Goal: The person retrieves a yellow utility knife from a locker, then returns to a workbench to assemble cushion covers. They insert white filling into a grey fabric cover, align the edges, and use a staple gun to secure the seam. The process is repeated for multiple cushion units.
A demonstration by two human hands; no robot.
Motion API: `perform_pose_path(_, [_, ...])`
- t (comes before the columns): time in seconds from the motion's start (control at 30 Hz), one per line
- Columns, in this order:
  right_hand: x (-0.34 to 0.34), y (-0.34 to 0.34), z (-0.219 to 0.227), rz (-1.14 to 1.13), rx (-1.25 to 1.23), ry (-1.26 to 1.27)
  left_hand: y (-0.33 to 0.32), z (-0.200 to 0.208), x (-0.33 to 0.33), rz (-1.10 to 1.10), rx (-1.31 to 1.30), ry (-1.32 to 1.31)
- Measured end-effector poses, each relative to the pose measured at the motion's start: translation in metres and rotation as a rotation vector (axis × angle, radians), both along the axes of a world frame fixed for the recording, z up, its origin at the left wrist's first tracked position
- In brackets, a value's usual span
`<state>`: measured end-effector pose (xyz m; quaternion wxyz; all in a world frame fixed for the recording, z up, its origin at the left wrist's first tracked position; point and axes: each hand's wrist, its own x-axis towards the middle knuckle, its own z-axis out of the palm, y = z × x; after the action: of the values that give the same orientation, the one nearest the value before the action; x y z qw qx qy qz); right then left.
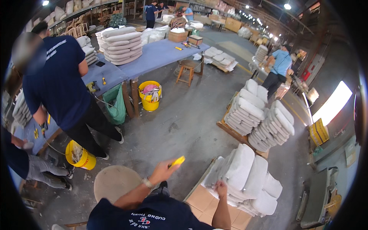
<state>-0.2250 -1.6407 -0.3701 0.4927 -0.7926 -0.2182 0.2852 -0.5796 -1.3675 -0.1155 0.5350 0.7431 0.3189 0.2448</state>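
My left hand (161, 173), with a metal watch on its wrist, is closed round a yellow utility knife (177, 161) that points up and to the right over the floor. My right hand (220, 189) is at the near left side of a stack of pale grey seat cushions (239, 165). Its fingers are curled together; what they hold, if anything, is hidden. The cushions lie in leaning piles on brown cardboard (201, 199) over a pallet.
A round beige stool seat (115, 182) is left of me. Beyond stand yellow buckets (150, 104), a long blue table (161, 57) with stacked cushions (122, 45), and a wooden stool (186, 71). More cushion stacks (245, 111) sit on a pallet at right. Co-workers (63, 73) work at the tables.
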Motion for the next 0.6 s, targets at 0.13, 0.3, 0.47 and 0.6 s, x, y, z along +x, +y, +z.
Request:
perform_pose_path(0.13, [-0.107,0.018,-0.066,-0.002,-0.398,0.48,0.156,0.059,0.072,0.019,0.168,-0.068])
perform_pose_path(0.3, [-0.062,0.138,-0.08,0.055,-0.666,0.675,0.296,0.038,0.179,-0.075,-0.102,-0.145])
perform_pose_path(0.47, [0.078,0.32,-0.107,0.278,-0.72,0.579,0.394,-0.028,0.282,-0.142,-0.185,-0.075])
perform_pose_path(0.6, [0.254,0.41,-0.128,0.752,-0.925,0.138,0.466,-0.032,0.368,-0.02,-0.267,0.017])
